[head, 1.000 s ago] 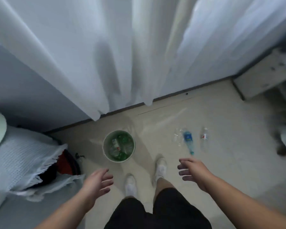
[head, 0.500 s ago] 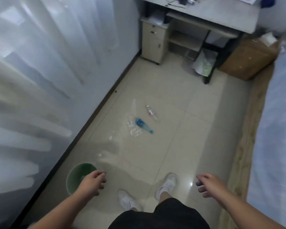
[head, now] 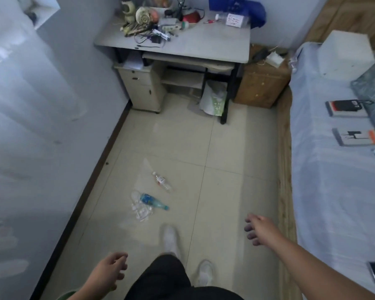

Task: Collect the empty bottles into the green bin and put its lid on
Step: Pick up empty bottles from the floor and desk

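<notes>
Small bedroom in a home. Bed with pale blue sheet along right side; wooden bedside cabinet at its head. Cluttered bench with drawer unit in far corner. Sheer curtain left. Beige tiled floor between them.

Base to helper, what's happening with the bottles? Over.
Left hand and right hand empty, fingers loose. Red-label bottle, blue-label bottle, crushed bottle lie on floor ahead. Nothing blocks the way.

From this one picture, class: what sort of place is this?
Probably a bedroom: a bed with a pale blue sheet on the right, a cluttered grey desk at the far wall, a brown wooden cabinet between them.
</notes>
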`<action>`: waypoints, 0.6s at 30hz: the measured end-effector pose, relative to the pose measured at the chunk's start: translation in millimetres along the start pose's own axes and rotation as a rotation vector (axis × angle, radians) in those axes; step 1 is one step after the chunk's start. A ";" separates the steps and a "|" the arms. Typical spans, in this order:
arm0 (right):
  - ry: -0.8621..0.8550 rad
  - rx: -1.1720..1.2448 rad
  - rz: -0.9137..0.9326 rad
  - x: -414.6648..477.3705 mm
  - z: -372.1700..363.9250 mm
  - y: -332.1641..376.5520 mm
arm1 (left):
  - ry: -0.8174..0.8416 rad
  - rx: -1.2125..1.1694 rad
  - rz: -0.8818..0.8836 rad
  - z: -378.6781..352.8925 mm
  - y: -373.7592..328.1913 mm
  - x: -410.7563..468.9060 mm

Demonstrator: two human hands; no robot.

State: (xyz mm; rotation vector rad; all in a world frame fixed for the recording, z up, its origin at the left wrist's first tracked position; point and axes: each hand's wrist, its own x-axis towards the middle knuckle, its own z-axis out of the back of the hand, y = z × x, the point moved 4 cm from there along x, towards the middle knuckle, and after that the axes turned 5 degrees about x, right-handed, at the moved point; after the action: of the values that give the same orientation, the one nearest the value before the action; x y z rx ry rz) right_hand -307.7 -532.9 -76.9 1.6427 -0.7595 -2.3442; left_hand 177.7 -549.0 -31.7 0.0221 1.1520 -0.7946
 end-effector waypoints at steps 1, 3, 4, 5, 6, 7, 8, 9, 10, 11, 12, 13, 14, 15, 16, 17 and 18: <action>-0.002 0.010 0.035 10.9 0.4 21.9 | 0.000 0.007 0.010 1.4 -8.0 8.2; -0.012 0.025 0.092 31.9 2.8 66.0 | 0.010 0.027 0.019 4.0 -29.5 33.1; -0.019 0.024 0.112 38.6 3.8 84.4 | 0.015 0.048 0.016 5.3 -40.0 46.2; -0.030 0.028 0.127 46.3 5.4 104.0 | 0.021 0.072 0.004 6.5 -56.3 63.2; -0.044 0.039 0.136 52.7 7.9 120.2 | 0.024 0.087 -0.003 8.7 -74.4 79.2; -0.066 0.058 0.138 58.9 11.6 134.7 | 0.036 0.104 -0.012 11.5 -97.2 95.6; -0.086 0.084 0.136 64.2 15.4 147.4 | 0.047 0.114 -0.030 14.9 -122.6 112.7; -0.096 0.101 0.124 65.6 18.5 155.7 | 0.054 0.123 -0.051 18.1 -146.5 125.0; -0.106 0.107 0.106 66.4 22.3 164.8 | 0.059 0.143 -0.071 22.4 -175.1 138.4; -0.111 0.104 0.087 65.4 25.1 171.2 | 0.061 0.163 -0.087 26.5 -204.7 149.9; -0.118 0.087 0.069 65.3 27.4 176.7 | 0.066 0.182 -0.110 29.8 -236.0 161.8; -0.120 0.062 0.053 65.2 28.8 180.4 | 0.073 0.196 -0.134 31.9 -268.1 172.8; -0.121 0.035 0.038 63.5 30.1 181.1 | 0.079 0.204 -0.159 33.3 -298.5 180.6; -0.122 0.023 0.020 62.8 31.4 181.3 | 0.087 0.200 -0.185 33.3 -329.9 187.3; -0.119 0.022 -0.009 64.0 33.4 180.4 | 0.093 0.192 -0.209 32.6 -361.4 193.9; -0.114 0.019 -0.043 68.8 35.4 180.2 | 0.097 0.189 -0.233 30.5 -394.0 201.2; -0.113 0.002 -0.070 73.7 37.9 179.7 | 0.095 0.184 -0.261 28.3 -424.4 206.3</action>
State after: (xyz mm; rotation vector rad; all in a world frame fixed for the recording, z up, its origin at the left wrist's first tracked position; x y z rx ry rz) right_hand -395.2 -706.0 -37.6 1.5737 -0.7367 -2.5031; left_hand -6.4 -984.4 -30.2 0.0637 1.1827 -1.1400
